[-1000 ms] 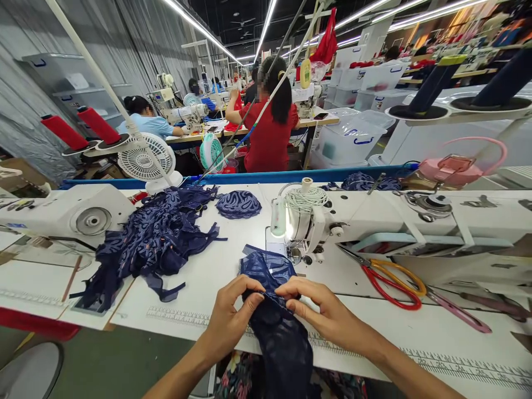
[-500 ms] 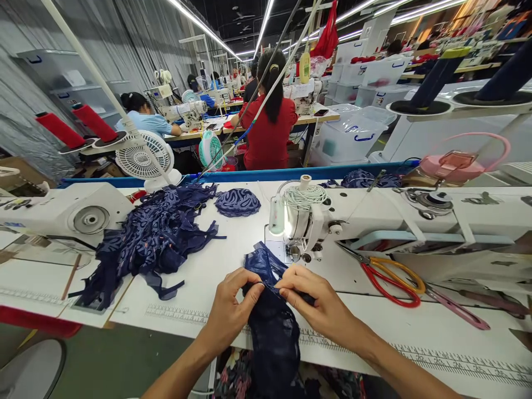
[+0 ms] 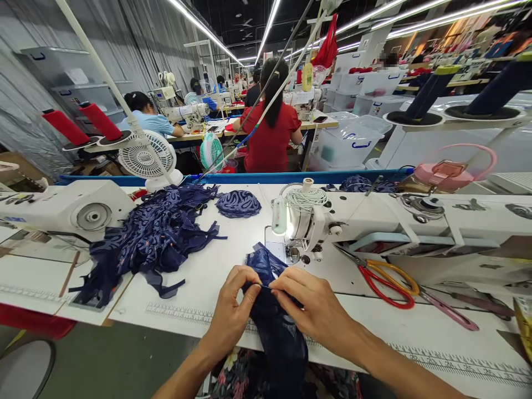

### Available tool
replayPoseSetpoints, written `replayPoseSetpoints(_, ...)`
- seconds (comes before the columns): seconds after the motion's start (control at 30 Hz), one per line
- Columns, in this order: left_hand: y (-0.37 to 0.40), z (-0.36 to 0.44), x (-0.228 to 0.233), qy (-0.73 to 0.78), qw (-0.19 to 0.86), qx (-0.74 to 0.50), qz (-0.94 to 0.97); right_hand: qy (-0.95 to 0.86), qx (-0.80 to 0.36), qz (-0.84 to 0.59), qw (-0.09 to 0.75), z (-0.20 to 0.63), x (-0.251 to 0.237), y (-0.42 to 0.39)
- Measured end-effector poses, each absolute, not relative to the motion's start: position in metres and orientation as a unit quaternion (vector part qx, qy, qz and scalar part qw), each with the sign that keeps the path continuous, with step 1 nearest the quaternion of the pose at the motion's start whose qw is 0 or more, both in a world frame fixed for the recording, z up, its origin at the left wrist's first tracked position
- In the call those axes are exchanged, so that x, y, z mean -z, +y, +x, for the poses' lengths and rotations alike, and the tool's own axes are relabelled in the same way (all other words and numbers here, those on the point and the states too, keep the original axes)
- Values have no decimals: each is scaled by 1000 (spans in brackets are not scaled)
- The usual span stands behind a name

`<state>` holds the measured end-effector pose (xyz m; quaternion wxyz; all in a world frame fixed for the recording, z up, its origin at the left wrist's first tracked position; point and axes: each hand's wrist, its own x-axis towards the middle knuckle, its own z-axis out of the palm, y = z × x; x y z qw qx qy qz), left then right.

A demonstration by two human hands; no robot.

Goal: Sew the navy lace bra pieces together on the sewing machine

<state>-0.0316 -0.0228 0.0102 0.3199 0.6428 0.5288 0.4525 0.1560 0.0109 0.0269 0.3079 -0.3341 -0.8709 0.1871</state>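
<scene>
Both of my hands pinch the edge of one navy fabric piece [image 3: 279, 332], partly sheer, which hangs over the table's front edge toward my lap. My left hand [image 3: 238, 302] grips it between thumb and forefinger. Close beside, my right hand [image 3: 310, 302] pinches the same edge, fingertips almost meeting the left ones. The upper end of the fabric lies flat on the table just in front of the sewing machine's needle area [image 3: 292, 254]. What lies inside the fold at my fingertips is too small to make out.
A heap of navy patterned pieces [image 3: 162, 238] lies to the left, with a single patterned cup [image 3: 238, 203] near it. Red- and orange-handled scissors [image 3: 388, 282] rest on the right. A white fan [image 3: 147, 155] and a second machine [image 3: 70, 210] stand left. Co-workers sit ahead.
My right fingertips have shifted left along the edge, closer to my left ones. The hanging part of the fabric has swung slightly right. The camera view has shifted a little.
</scene>
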Motion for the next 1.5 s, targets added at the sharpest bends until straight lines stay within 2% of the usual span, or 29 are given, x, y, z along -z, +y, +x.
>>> replayPoseSetpoints(0.1, -38, -50, 3, 563, 317, -444, 621, -865, -253, -335, 276, 132, -25, 6)
replayPoseSetpoints(0.17, -53, -80, -1, 581, 275, -419, 641, -836, -371, -326, 239, 107, -28, 3)
replayPoseSetpoints(0.3, -68, -149, -50, 586, 118, -314, 738, -632, -714, -246, 175, 62, -49, 3)
replayPoseSetpoints(0.37, -53, -158, -77, 571, 47, -283, 769, -530, -802, -224, 161, 56, -55, 7)
replayPoseSetpoints(0.4, -40, -152, -84, 555, 56, -255, 790, -506, -812, -243, 159, 58, -54, 11)
replayPoseSetpoints(0.47, -5, -122, -82, 527, 118, -194, 819, -509, -778, -328, 166, 74, -42, 21)
replayPoseSetpoints(0.57, 47, -61, -44, 501, 203, -172, 824, -550, -681, -456, 163, 112, -9, 39)
replayPoseSetpoints(0.73, 82, 0, 11, 495, 218, -191, 819, -620, -525, -557, 171, 170, 24, 51)
replayPoseSetpoints(0.8, 87, 5, 15, 503, 222, -193, 813, -675, -437, -562, 193, 183, 26, 49)
replayPoseSetpoints(0.93, 94, 6, 8, 534, 219, -190, 794, -851, -157, -458, 204, 196, 33, 43)
replayPoseSetpoints(1.0, 86, 6, 3, 553, 206, -191, 785, -883, -83, -418, 198, 198, 36, 43)
replayPoseSetpoints(1.13, 48, 5, 5, 503, 158, -180, 830, -887, -78, -405, 209, 201, 36, 45)
replayPoseSetpoints(1.3, 31, -6, 30, 430, -11, -168, 887, -875, -72, -416, 237, 203, 42, 51)
replayPoseSetpoints(1.5, 51, -10, 36, 417, -25, -157, 895, -867, -45, -434, 241, 203, 49, 55)
